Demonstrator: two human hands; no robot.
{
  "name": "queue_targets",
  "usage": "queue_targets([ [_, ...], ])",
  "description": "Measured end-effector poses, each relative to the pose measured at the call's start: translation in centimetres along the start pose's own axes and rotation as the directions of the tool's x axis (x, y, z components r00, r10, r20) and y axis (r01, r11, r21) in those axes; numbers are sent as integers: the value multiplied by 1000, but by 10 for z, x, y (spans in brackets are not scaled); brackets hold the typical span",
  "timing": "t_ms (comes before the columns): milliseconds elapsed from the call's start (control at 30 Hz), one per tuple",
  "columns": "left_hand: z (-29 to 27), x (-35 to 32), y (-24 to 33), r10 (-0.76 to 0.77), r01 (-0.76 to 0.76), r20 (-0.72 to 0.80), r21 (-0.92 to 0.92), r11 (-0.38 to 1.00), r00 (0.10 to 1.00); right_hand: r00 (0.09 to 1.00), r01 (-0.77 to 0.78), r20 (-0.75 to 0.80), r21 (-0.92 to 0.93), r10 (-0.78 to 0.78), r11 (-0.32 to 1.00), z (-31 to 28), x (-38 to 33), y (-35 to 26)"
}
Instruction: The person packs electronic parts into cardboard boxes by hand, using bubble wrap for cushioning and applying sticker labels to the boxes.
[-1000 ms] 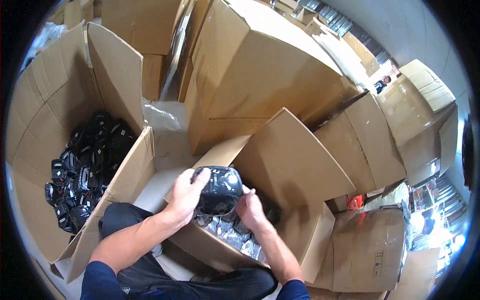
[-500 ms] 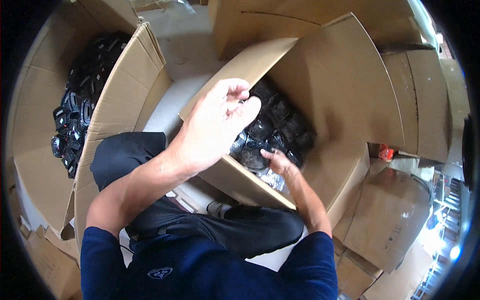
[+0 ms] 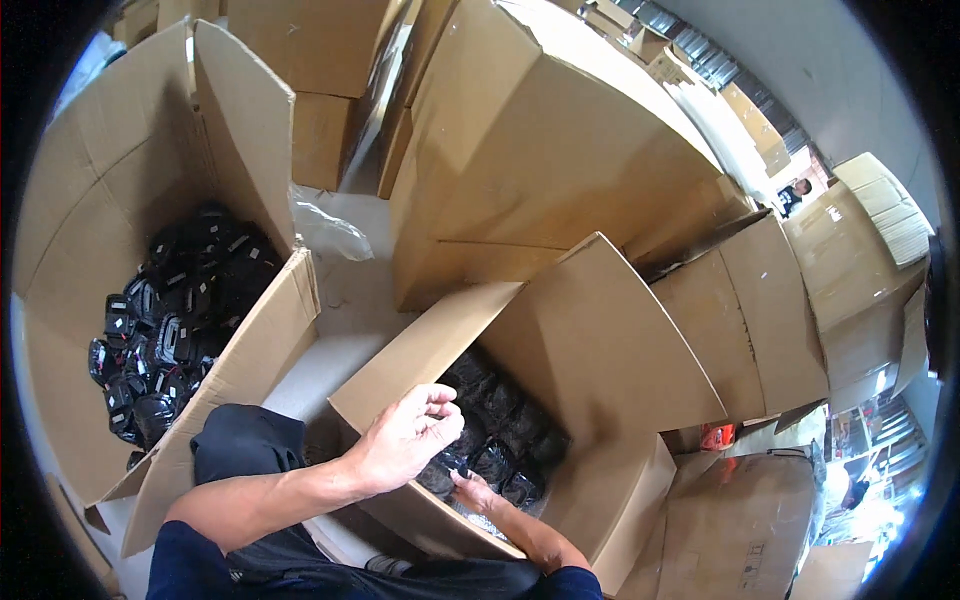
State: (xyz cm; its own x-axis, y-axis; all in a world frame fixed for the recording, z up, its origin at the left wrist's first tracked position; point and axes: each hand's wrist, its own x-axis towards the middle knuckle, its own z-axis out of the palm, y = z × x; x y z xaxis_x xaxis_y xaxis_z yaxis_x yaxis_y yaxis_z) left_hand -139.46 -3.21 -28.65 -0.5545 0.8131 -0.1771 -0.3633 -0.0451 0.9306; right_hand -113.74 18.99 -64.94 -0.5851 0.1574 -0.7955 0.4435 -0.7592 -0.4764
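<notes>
My right hand point(image 3: 477, 493) reaches into the open cardboard box point(image 3: 640, 355) before me. Its thumb lies over a black, rounded, plastic-wrapped item point(image 3: 436, 480), and the hand seems to grip that item's edge, with the other fingers mostly hidden. Rows of similar black wrapped items point(image 3: 520, 432) fill the bottom of this box. Above the box's near left side hovers my left hand point(image 3: 405, 445), its fingers loosely bent and apart from the thumb, with nothing visible in it.
To the left stands another open carton point(image 3: 90, 220) holding a jumbled heap of black wrapped items point(image 3: 190, 310). Large cartons point(image 3: 520, 150) rise beyond the box, and a taped carton point(image 3: 745, 520) sits on the right. Clear plastic film point(image 3: 335, 232) lies on the floor. People show far off at right.
The view has tilted up, so boxes and hands sit lower in the picture and more background shows. Both hands keep nearly the same pose at the box.
</notes>
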Motion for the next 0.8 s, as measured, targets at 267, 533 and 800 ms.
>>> queue_targets([
  [267, -13, 13, -51, 174, -154, -158, 130, 980, 972, 987, -68, -21, -954, -161, -293, 42, 2, -53],
  [533, -191, -109, 184, 365, -250, 10, 745, 619, 931, 905, 195, -95, -774, -414, 603, 13, -126, -107],
  [800, -539, -164, -29, 17, 430, -467, 827, 362, 884, 903, -31, -156, -953, -401, 302, 15, -237, -80],
])
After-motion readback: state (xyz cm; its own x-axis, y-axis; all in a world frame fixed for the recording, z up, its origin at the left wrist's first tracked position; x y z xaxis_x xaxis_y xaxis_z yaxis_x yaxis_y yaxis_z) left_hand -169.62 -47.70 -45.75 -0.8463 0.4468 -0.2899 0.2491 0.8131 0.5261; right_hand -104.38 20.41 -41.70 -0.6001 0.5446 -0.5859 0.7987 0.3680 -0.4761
